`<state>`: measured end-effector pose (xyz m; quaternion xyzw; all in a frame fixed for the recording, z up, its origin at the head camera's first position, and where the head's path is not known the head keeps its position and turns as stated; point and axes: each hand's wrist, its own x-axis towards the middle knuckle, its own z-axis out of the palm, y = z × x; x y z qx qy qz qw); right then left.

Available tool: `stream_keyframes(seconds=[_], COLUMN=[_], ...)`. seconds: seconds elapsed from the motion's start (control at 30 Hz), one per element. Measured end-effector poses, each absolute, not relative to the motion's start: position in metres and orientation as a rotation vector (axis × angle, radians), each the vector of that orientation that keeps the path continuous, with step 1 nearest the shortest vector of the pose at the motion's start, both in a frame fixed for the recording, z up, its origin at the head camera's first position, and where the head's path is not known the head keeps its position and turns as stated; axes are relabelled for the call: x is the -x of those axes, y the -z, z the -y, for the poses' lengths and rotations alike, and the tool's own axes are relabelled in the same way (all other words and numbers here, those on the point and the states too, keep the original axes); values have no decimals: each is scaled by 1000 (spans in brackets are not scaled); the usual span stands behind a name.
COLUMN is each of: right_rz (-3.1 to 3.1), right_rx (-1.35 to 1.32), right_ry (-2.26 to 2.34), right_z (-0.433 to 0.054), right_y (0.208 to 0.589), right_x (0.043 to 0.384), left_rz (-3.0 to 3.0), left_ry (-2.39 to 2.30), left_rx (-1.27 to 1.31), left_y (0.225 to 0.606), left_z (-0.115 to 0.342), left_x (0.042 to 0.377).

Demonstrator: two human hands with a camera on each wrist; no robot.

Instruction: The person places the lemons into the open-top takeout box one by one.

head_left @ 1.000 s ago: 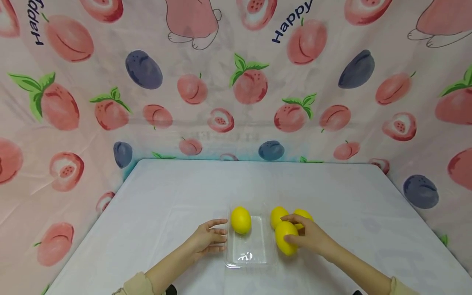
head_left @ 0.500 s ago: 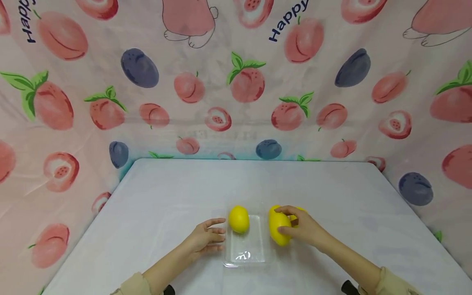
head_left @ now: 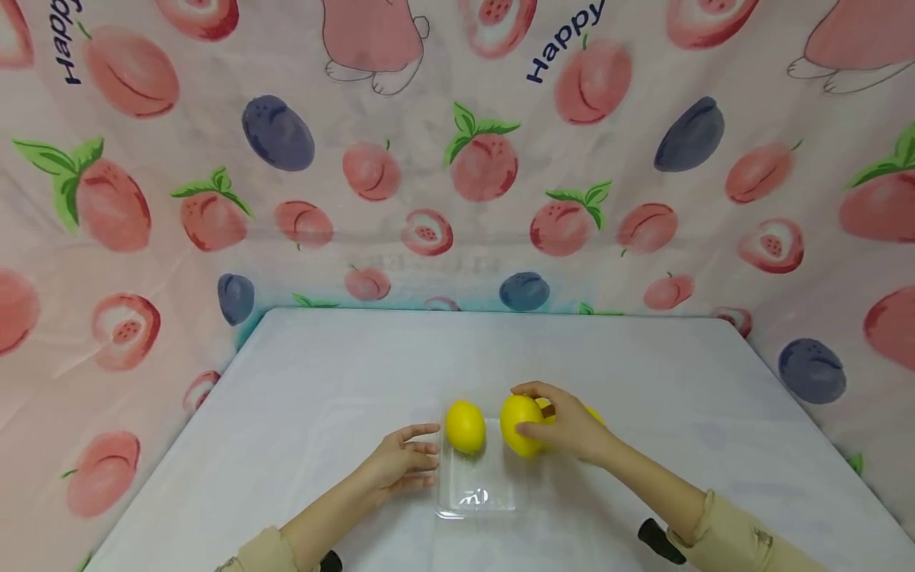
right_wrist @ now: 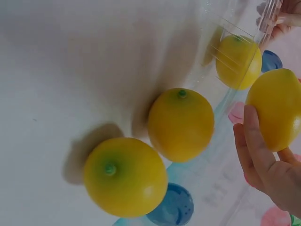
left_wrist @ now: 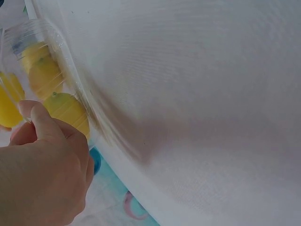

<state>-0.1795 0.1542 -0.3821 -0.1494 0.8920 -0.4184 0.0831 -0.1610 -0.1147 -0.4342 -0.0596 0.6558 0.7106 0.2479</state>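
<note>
A clear plastic tray (head_left: 475, 515) lies on the white table, with one yellow lemon (head_left: 465, 427) in its far left part. My left hand (head_left: 402, 462) is at the tray's left side; in the left wrist view its thumb and finger pinch the rim. A second lemon (head_left: 520, 429) is held between thumb and fingers of my right hand (head_left: 572, 427), over the tray's right edge. Two more lemons, one green-tipped (right_wrist: 125, 176) and one beside it (right_wrist: 181, 125), sit on the table right of the tray, partly hidden by my right hand in the head view.
The white table (head_left: 343, 357) reaches back to a hanging cloth (head_left: 429, 175) printed with peaches and other fruit. Black objects show at both sleeves, one by the right sleeve (head_left: 736, 528).
My right hand has carried its lemon left and away from me, from beside the tray to over its right edge. The left hand and the tray stay in place.
</note>
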Motion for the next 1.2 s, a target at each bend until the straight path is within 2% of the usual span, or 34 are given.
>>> stream_keyframes(seconds=[0.43, 1.2], right_rz=[-2709, -2814], right_rx=[609, 568], right_ry=[1106, 762], right_z=[-138, -113], right_y=[384, 384], right_x=[199, 203], left_rz=[-1800, -1798], left_ry=[-1940, -1933], left_rx=[187, 193], left_y=[436, 435], left_z=[110, 113], left_x=[160, 161])
